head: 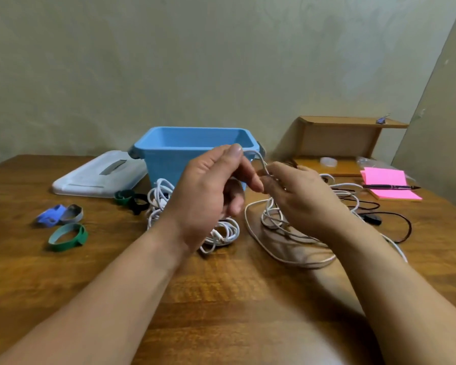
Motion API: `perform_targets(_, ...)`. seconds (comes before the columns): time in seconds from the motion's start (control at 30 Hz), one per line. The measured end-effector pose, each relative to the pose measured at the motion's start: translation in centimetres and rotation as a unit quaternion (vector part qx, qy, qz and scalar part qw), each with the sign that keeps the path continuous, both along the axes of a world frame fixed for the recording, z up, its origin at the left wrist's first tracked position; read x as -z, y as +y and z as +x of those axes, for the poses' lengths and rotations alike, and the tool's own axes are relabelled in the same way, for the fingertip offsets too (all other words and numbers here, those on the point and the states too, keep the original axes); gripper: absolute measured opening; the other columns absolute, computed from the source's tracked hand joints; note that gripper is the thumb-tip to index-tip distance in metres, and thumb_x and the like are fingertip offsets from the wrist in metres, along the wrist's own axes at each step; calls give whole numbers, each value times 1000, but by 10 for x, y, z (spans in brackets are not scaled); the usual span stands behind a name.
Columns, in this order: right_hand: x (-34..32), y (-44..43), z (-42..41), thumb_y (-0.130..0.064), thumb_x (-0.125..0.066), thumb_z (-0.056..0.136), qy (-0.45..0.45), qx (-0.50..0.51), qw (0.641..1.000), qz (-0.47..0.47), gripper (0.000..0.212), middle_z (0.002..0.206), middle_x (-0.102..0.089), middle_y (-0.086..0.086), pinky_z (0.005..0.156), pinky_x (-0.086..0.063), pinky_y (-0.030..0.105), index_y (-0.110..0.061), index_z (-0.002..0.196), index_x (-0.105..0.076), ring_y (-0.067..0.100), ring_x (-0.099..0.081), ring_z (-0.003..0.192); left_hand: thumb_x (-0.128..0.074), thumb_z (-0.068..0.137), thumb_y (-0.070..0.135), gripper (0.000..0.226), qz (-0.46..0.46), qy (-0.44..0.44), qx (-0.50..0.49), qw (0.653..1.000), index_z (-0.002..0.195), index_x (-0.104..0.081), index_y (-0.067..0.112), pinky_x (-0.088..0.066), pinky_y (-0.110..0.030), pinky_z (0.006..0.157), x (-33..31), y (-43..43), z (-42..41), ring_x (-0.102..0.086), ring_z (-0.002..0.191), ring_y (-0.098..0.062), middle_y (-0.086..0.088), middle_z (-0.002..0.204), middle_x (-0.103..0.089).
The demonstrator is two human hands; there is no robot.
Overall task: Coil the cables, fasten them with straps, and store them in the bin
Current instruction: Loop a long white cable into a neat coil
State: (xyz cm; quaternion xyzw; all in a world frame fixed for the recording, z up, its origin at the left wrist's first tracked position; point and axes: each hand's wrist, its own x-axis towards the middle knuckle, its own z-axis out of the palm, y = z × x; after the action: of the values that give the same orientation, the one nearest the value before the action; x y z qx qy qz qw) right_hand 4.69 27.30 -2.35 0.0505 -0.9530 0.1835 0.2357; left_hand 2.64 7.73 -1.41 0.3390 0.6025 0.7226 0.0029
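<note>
i see my left hand (211,191) pinching the white cable (274,222) above the desk's (221,291) middle; my right hand (300,198) grips its loose loops, which trail onto the desk; the blue bin (166,164) stands open behind, toward the far edge; straps (81,237) lie toward the left edge

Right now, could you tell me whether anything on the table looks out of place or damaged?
Nothing looks damaged or spilled. The lid lies off, left of the bin, and loose white cables sprawl unstrapped before it. The left hand and right hand hold one cable.
</note>
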Motion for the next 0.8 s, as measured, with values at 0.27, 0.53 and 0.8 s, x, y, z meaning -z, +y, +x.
perform_targets(0.27, -1, 39, -5, -45, -46, 111, 195, 163, 967, -14, 39, 80, -71, 4, 81, -44, 45, -19, 96, -70, 36, -64, 82, -39, 113, 29, 34, 180, -95, -37, 978, 108, -68, 10, -11, -33, 49, -11, -21, -23, -32, 42, -11, 3, 60, -46)
perform_targets(0.53, -9, -6, 6, -38, -38, 113, 189, 74, 977, -65, 35, 83, -68, -3, 69, -35, 41, -22, 112, -69, 24, -60, 82, -38, 111, 16, 26, 27, -155, 14, 987, 112, -62, 6, -25, -26, 43, -3, 0, -3, -50, 53, -20, -12, 87, -67)
perform_targets(0.8, 1, -32, 9, -31, -52, 109, 167, -52, 981, -86, 26, 83, -69, -10, 67, -54, 42, -24, 134, -56, 16, -67, 76, -35, 112, 50, 40, -76, -124, -69, 987, 122, -66, 25, -36, -20, 48, -2, 6, 5, -50, 74, -19, -6, 106, -67)
